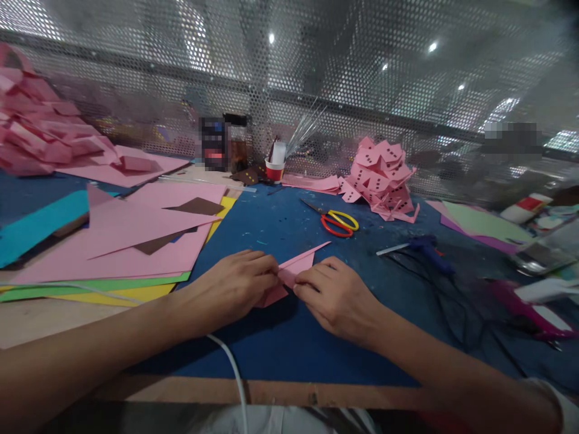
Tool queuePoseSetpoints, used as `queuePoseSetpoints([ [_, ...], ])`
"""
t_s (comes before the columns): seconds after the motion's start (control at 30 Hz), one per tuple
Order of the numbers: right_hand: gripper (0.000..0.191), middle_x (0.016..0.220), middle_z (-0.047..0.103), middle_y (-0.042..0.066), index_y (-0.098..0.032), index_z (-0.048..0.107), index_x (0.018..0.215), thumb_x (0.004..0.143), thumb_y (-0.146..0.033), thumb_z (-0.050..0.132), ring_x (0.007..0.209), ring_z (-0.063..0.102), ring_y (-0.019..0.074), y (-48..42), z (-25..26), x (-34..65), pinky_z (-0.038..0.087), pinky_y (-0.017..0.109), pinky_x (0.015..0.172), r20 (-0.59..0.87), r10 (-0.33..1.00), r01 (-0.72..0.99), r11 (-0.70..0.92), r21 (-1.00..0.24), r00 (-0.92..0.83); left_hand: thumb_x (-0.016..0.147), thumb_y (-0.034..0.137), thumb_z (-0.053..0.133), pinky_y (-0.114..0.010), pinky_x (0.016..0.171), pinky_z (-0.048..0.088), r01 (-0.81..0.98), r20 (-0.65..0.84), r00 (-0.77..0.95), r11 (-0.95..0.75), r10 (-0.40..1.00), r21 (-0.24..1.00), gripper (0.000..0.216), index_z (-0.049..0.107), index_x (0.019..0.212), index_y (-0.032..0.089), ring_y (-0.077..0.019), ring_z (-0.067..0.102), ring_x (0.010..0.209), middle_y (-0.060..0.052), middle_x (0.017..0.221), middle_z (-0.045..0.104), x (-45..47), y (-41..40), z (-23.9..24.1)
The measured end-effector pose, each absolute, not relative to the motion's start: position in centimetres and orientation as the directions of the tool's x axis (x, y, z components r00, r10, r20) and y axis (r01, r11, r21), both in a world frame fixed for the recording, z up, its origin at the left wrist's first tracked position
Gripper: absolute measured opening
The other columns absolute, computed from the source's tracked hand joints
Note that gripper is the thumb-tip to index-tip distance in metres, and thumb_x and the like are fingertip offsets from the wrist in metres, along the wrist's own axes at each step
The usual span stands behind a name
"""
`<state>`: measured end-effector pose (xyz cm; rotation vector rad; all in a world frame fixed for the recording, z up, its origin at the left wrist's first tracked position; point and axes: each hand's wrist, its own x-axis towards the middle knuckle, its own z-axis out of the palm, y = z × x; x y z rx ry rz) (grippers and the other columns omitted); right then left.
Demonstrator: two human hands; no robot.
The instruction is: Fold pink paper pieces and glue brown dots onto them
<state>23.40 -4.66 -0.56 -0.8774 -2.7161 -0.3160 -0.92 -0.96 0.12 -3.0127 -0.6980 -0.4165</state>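
Observation:
A folded piece of pink paper [298,265] is held between my two hands, low over the blue table mat [271,355]. My left hand [244,277] is closed on its left side, the fingertips partly hidden. My right hand [337,292] pinches the near right edge between thumb and fingers. A thin folded flap of the paper points up to the right. Beyond it lie scissors [337,222] with one red and one yellow handle, their blades pointing to the upper left.
Pink sheets [149,241] lie stacked over green and yellow ones at left, near a heap of folded pink paper [40,126]. A dotted pink paper construction [380,178] and a red-white cup [275,169] stand behind. Blue glue gun [429,253], cords and a magenta tool [534,310] lie right.

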Motion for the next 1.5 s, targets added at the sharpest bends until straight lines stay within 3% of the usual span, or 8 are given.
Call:
queuePoseSetpoints([
  [0.43,0.021,0.095,0.065,0.008,-0.015,0.066,0.101,0.096,-0.014,0.046,0.091,0.054,0.0217,-4.6,-0.4,23.2,0.038,0.037,0.079,0.325,0.561,0.615,0.783,0.089,-0.761,0.096,0.007,0.042,-0.030,0.080,0.046,0.449,0.225,0.855,-0.884,0.467,0.129,0.025,0.060,0.082,0.015,-0.0174,0.057,0.087,-0.007,0.095,0.061,-1.1,-1.1,0.2],
  [0.7,0.026,0.100,0.064,0.009,-0.017,0.063,0.115,0.096,-0.016,0.045,0.095,0.053,0.0224,-4.6,-0.4,23.1,0.037,0.038,0.080,0.309,0.562,0.612,0.786,0.089,-0.767,0.096,0.006,0.040,-0.029,0.079,0.048,0.408,0.277,0.867,-0.909,0.413,0.080,0.027,0.061,0.082,0.015,-0.0168,0.058,0.086,-0.007,0.091,0.062,-1.0,-1.0,0.2],
  [0.8,0.022,0.101,0.063,0.008,-0.019,0.063,0.111,0.095,-0.017,0.048,0.093,0.052,0.0224,-4.6,-0.3,22.7,0.036,0.037,0.078,0.291,0.582,0.627,0.774,0.087,-0.759,0.095,0.006,0.041,-0.029,0.079,0.048,0.395,0.290,0.872,-0.917,0.394,0.057,0.026,0.061,0.083,0.015,-0.0171,0.059,0.085,-0.007,0.092,0.063,-1.0,-0.9,0.2],
  [1.07,0.029,0.108,0.062,0.008,-0.019,0.062,0.113,0.090,-0.008,0.049,0.099,0.052,0.0212,-4.2,-0.3,22.6,0.038,0.035,0.082,0.295,0.629,0.642,0.764,-0.063,-0.719,0.092,0.004,0.047,-0.027,0.078,0.048,0.398,0.305,0.867,-0.916,0.393,0.049,0.021,0.061,0.082,0.017,-0.0165,0.060,0.084,-0.006,0.091,0.064,-0.9,-0.8,0.3],
  [1.5,0.025,0.105,0.066,0.006,-0.019,0.064,0.109,0.092,-0.009,0.049,0.097,0.056,0.0204,-4.3,-0.1,23.9,0.039,0.036,0.085,0.305,0.584,0.594,0.802,-0.068,-0.752,0.094,0.005,0.044,-0.029,0.081,0.049,0.397,0.285,0.875,-0.917,0.391,0.039,0.022,0.060,0.082,0.016,-0.0169,0.060,0.087,-0.006,0.095,0.064,-1.1,-0.6,0.0],
])
